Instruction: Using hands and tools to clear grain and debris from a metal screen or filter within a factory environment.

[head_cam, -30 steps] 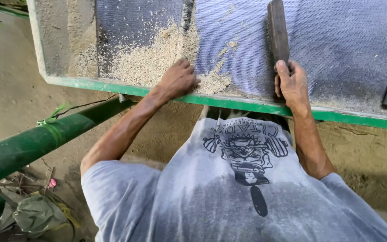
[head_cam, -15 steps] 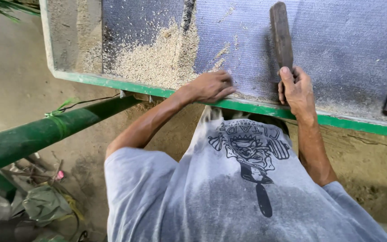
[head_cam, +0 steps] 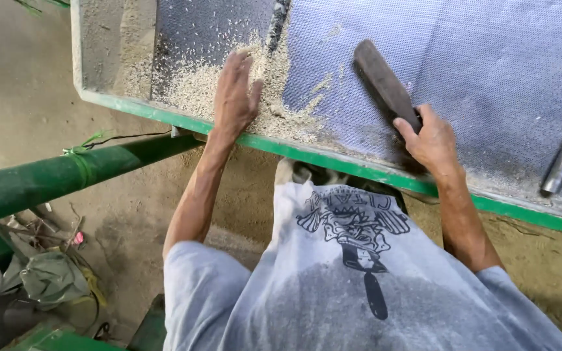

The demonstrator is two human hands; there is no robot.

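Left hand (head_cam: 234, 97) lies flat, fingers spread wide, pressing into the pale husk pile (head_cam: 229, 91) at upper centre of the perforated screen (head_cam: 489, 65); right hand (head_cam: 432, 140) grips the dark scraper (head_cam: 385, 81), angled for sweeping.

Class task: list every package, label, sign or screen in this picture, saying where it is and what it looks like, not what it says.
No packages, labels, signs or display screens.
Printed emblem: on the chest of the person's grey T-shirt, bottom centre; dark winged figure with lettering above.
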